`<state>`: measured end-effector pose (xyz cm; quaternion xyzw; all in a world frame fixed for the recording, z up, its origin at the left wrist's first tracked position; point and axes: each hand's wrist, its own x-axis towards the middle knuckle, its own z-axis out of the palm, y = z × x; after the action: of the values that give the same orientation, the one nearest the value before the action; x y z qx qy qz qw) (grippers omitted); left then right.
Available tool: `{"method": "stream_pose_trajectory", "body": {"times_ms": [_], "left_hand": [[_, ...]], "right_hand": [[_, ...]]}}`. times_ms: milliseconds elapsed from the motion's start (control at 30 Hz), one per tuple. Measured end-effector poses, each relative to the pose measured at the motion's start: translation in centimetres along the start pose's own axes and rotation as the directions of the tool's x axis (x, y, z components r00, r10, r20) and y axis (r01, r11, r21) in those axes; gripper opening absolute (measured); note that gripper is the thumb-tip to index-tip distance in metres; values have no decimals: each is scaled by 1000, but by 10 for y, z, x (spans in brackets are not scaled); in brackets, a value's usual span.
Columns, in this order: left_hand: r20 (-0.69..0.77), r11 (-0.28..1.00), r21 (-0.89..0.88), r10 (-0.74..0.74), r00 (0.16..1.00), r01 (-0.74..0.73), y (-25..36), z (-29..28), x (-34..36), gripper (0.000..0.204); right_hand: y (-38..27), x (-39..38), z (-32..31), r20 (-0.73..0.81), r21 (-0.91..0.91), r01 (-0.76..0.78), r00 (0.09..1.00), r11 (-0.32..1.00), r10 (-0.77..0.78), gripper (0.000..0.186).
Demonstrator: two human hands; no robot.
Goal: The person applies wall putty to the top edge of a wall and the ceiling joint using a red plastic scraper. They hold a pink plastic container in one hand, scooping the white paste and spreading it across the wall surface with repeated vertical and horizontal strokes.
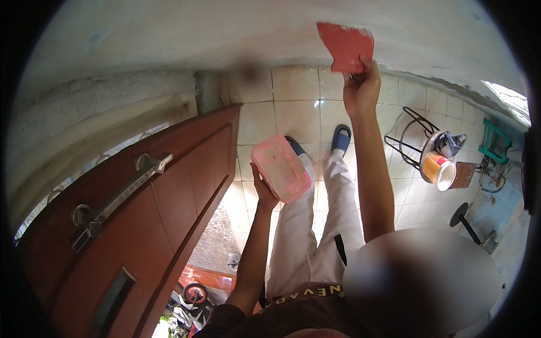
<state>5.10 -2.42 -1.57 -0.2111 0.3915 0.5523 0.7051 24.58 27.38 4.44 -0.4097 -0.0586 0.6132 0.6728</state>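
1. Pale paste on the far edge of the red spreader (344, 49) could drop to the tiled floor (296, 84) if the right hand (362, 90) tilts it sharply.
2. The pink container (280, 170) could tip or slip, since only the left hand (265, 190) supports it, from one side; whether its pale surface is loose paste or dried residue is hard to tell.
3. The right hand's fingers (367, 63) pinch the spreader's near edge, its blade extending beyond them, close to the wall (225, 31).
4. The left hand's fingers grip the container's left side, so its body lies to their right, above the floor.
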Motion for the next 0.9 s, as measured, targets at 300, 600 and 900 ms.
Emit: {"method": "stream_pose_trajectory", "body": {"times_ms": [300,600,900], "left_hand": [[-16,999,-28,17,1000,-17,-3,-1,0,82],[-43,1000,-13,16,999,-17,-11,-6,-9,84],[-17,1000,-12,24,1000,-24,-7,-12,-7,82]], "right_hand": [[103,34,-109,-228,-347,-217,963,913,142,14],[117,59,-1,-129,-196,-69,991,978,44,12],[96,-62,93,209,-284,5,976,959,57,15]]}}
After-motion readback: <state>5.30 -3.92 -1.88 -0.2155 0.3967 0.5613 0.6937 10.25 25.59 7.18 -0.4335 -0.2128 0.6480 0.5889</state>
